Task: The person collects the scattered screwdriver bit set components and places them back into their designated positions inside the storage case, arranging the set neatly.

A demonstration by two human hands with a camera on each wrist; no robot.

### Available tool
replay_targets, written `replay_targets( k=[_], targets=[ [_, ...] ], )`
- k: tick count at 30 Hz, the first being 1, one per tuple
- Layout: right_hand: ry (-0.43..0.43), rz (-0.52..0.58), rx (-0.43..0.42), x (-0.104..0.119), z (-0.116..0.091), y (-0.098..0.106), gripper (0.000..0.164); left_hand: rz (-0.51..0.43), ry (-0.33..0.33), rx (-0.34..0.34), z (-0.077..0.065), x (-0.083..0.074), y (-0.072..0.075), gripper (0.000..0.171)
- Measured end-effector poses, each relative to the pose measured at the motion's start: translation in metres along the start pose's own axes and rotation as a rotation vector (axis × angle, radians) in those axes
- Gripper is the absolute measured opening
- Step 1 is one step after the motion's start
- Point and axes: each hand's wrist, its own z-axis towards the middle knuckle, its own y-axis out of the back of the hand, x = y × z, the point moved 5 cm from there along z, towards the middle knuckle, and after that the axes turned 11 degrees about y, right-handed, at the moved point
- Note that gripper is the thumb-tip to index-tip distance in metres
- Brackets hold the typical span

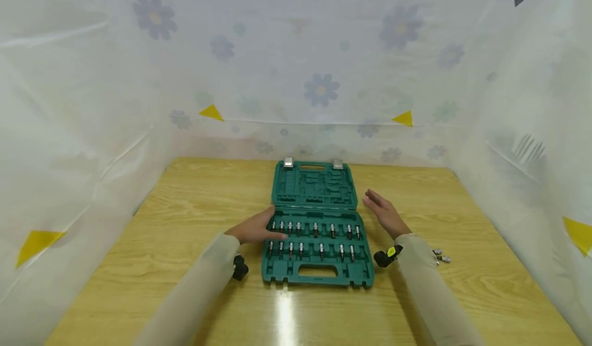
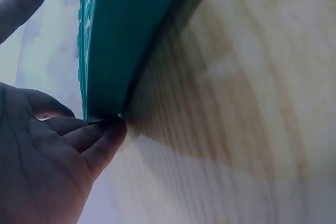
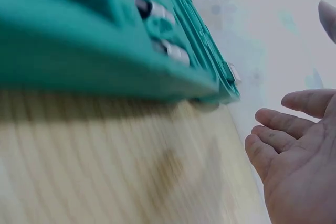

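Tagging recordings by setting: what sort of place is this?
Probably a makeshift recording booth: pale sheeting, flower-printed at the back, screens three sides of a wood-grain table, with yellow triangles on the sheeting.
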Motion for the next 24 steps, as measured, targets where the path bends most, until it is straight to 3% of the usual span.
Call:
replay_targets(
  k=[7, 24],
  targets=[
    [0.031, -0.075, -0.003, -0.001, -0.015, 0.013, 0.073, 0.106, -0.003, 0.008, -0.007, -0.002, -0.008, 0.116],
    [0.065, -0.221, -0.100, 0.006, -0.044, 0.036, 0.069, 0.216, -0.014, -0.023, -0.025, -0.003, -0.018, 0.130]
  ],
)
